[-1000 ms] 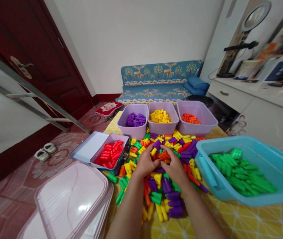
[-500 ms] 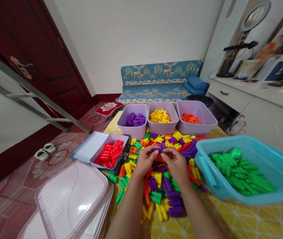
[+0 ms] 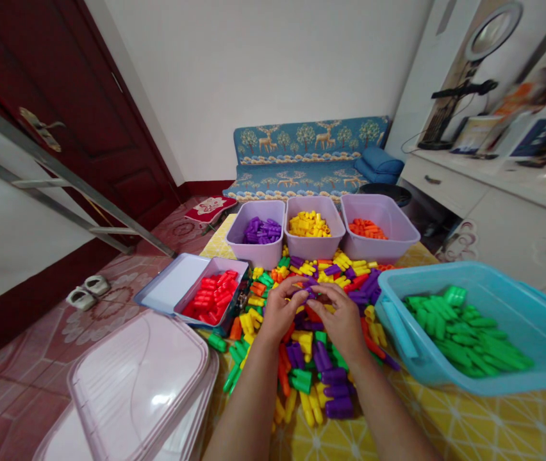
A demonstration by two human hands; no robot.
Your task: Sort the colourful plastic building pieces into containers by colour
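Observation:
My left hand (image 3: pixel 280 307) and my right hand (image 3: pixel 339 312) meet over the middle of a mixed pile of plastic building pieces (image 3: pixel 304 342). Between their fingertips is a small purple building piece (image 3: pixel 309 291), mostly covered by the fingers. Both hands are closed on it. Around and below them lie loose yellow, green, orange, red and purple pieces, some still joined in rows. Behind the pile stand three lilac bins: one with purple pieces (image 3: pixel 262 231), one with yellow pieces (image 3: pixel 308 225), one with orange pieces (image 3: pixel 368 228).
A blue-edged case (image 3: pixel 167 285) holding red pieces (image 3: pixel 213 298) lies open on the left. At the right, a turquoise tub (image 3: pixel 450 276) contains green pieces (image 3: pixel 465 333). Stacked clear lids (image 3: pixel 143 378) rest at the front left. A yellow patterned cloth (image 3: pixel 484 422) covers the table.
My fingers have shifted slightly around the purple piece, and both hands have drawn closer together over it. The bins, case and tub stay where they were.

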